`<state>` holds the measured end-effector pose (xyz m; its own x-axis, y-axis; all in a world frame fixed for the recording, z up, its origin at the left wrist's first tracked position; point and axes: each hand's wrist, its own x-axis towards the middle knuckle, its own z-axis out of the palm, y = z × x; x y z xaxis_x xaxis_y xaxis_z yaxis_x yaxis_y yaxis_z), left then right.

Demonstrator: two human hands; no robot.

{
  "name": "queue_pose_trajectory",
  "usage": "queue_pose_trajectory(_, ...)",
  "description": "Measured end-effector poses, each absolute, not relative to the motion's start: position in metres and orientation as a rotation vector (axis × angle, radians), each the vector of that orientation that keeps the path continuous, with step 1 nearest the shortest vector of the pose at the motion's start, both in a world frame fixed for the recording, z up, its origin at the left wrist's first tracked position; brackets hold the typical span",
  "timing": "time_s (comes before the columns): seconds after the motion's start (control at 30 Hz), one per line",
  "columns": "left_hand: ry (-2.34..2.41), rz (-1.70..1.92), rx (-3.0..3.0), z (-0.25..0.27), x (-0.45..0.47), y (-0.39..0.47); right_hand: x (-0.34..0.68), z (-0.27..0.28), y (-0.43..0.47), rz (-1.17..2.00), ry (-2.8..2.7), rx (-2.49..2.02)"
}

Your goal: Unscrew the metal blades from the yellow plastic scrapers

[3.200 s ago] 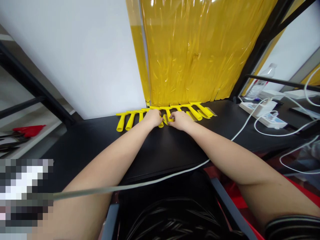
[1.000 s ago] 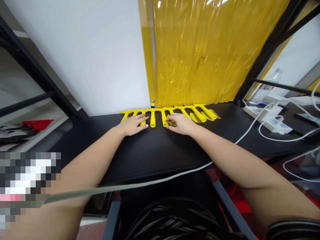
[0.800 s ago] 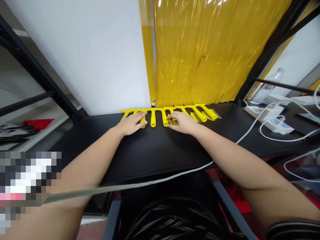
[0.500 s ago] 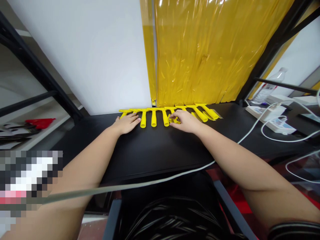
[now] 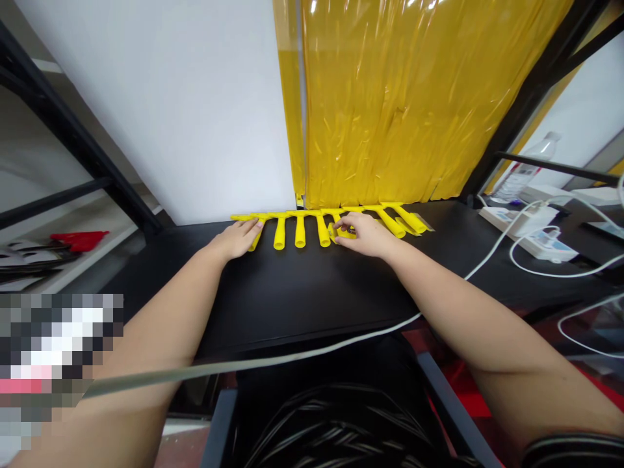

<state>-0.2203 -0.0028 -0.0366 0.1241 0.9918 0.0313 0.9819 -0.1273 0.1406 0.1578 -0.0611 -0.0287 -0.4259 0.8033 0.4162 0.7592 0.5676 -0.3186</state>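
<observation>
A row of yellow T-shaped scrapers [image 5: 300, 231] with hollow handles lies along the back of the black tabletop [image 5: 292, 292]. The handles point toward me and the heads nearly touch one another. On the leftmost scraper handle [image 5: 254, 243], my left hand [image 5: 235, 239] rests with its fingers stretched out. Right of the middle, my right hand [image 5: 363, 235] has its fingers curled about a yellow scraper [image 5: 333, 233], which they mostly hide. At the right end, a scraper [image 5: 414, 223] lies at a slant with a thin metal blade showing.
Behind the row stand a white panel [image 5: 195, 117] and yellow plastic sheeting [image 5: 390, 104]. Power strips [image 5: 531, 237] with white cables and a plastic bottle [image 5: 524, 169] sit at the right. A pale cord [image 5: 292, 356] crosses in front of me. Black metal frames rise on both sides.
My left hand has shifted left, uncovering more of the leftmost scraper's handle. The right hand has stayed almost in place, with its fingers slightly more curled.
</observation>
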Motion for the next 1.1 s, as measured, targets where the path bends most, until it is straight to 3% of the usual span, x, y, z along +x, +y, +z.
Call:
queue_pose_trajectory(0.8, 2.126, 0.168, 2.379, -0.028, -0.215, -0.009, 0.162, -0.032, -0.054, 0.106, -2.226, -1.301)
queue_pose_trajectory(0.93, 1.894, 0.388, 2.701, -0.02, -0.185, -0.024, 0.163, -0.033, -0.053, 0.086, -2.23, -1.32)
queue_pose_trajectory(1.1, 1.582, 0.263, 2.919, -0.017, -0.141, -0.031, 0.15, -0.033, -0.059, 0.025, -2.36, -1.164)
